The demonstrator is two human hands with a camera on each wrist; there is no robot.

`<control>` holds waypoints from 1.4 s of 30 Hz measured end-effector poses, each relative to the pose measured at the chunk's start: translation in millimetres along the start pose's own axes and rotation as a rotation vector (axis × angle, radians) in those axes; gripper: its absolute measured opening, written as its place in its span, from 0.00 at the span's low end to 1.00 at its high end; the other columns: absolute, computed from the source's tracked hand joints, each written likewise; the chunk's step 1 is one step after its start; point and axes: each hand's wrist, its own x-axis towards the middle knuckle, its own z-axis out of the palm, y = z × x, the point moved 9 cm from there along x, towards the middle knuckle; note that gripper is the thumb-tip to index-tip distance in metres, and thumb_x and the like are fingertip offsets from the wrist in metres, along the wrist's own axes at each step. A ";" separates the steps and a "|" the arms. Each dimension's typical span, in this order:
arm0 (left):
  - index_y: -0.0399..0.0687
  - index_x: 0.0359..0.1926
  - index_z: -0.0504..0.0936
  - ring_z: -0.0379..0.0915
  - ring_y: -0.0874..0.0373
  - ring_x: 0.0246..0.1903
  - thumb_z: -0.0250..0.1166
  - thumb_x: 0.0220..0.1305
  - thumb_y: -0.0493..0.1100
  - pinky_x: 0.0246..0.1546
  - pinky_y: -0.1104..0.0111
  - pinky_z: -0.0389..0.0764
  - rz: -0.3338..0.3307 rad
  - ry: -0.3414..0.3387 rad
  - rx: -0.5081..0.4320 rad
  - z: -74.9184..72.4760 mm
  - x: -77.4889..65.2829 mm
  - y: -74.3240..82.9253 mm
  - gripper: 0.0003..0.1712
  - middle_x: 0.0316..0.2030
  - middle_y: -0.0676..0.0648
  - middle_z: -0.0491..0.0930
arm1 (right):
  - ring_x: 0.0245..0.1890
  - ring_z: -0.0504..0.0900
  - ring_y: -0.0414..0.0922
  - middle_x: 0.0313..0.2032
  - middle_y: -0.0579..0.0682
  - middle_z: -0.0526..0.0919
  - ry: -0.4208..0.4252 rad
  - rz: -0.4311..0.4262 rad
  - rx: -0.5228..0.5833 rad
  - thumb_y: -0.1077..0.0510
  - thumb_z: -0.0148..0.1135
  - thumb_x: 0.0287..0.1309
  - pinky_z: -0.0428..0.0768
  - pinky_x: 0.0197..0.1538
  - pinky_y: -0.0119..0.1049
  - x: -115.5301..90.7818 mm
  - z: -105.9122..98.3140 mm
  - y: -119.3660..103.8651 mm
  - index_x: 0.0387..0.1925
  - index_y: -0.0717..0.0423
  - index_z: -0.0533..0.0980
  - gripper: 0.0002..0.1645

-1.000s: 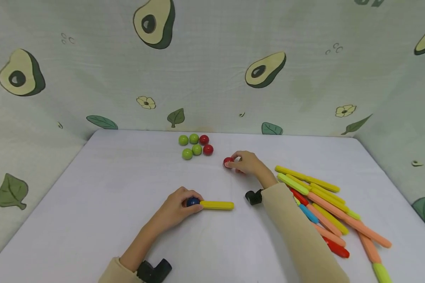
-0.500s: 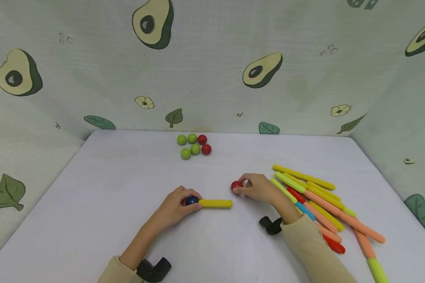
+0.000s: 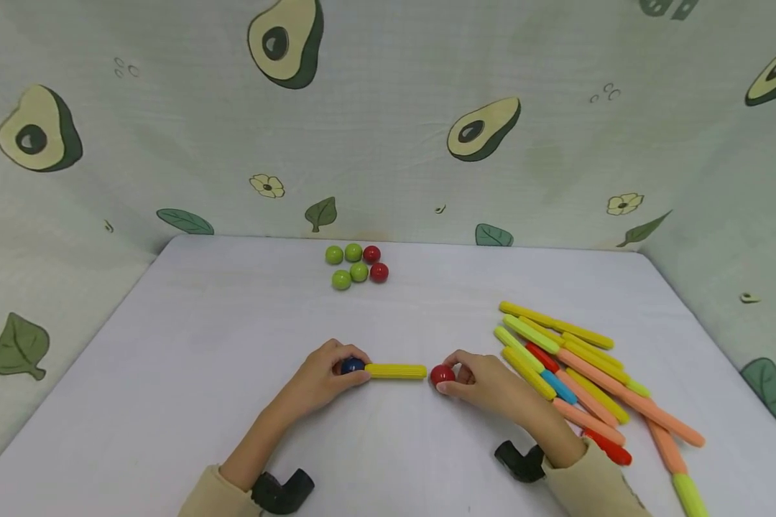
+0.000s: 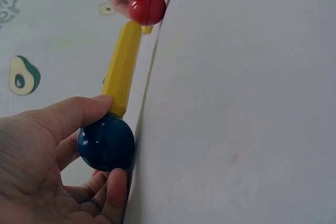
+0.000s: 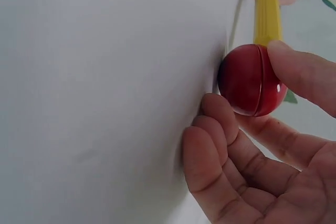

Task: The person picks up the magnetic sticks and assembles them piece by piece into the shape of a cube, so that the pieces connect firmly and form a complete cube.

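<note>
My left hand (image 3: 326,375) grips a dark blue ball (image 4: 107,142) at the left end of a yellow ribbed stick (image 3: 396,371); ball and stick touch. The thumb reaches onto the stick's near end in the left wrist view. My right hand (image 3: 488,384) pinches a red ball (image 5: 252,80) with a seam round it, between thumb and fingers. In the head view this red ball sits just off the stick's right end, a narrow gap between them. Whether they touch is hard to tell in the right wrist view.
Several green balls (image 3: 341,279) and two red balls (image 3: 379,272) stand together at the back of the white table (image 3: 233,309). A loose pile of coloured sticks (image 3: 595,373), yellow, orange, red, blue and lime, lies to the right, partly behind my right forearm.
My right hand has brought the red ball from near the back balls toward me, down to the yellow stick's right end. My left hand keeps its hold on the blue ball.
</note>
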 end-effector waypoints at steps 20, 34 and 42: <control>0.58 0.37 0.82 0.61 0.58 0.29 0.68 0.54 0.47 0.27 0.72 0.63 -0.055 0.026 0.010 10.0 -5.9 4.5 0.08 0.29 0.50 0.67 | 0.21 0.67 0.38 0.24 0.45 0.72 -0.010 -0.062 0.060 0.51 0.60 0.59 0.66 0.24 0.27 -8.0 6.0 -0.5 0.48 0.58 0.68 0.21; 0.59 0.37 0.82 0.61 0.58 0.30 0.68 0.54 0.49 0.27 0.72 0.63 -0.050 0.027 0.005 11.0 -6.1 3.9 0.08 0.29 0.50 0.67 | 0.25 0.70 0.39 0.27 0.45 0.74 -0.027 -0.033 0.074 0.49 0.60 0.59 0.70 0.26 0.27 -6.9 4.3 3.6 0.51 0.57 0.69 0.23; 0.60 0.37 0.82 0.61 0.58 0.30 0.68 0.54 0.48 0.27 0.72 0.63 -0.052 0.028 0.009 10.5 -3.9 5.5 0.08 0.30 0.50 0.67 | 0.33 0.74 0.39 0.33 0.45 0.77 0.067 -0.043 0.037 0.51 0.60 0.59 0.76 0.34 0.28 -13.3 -28.1 6.8 0.55 0.58 0.70 0.25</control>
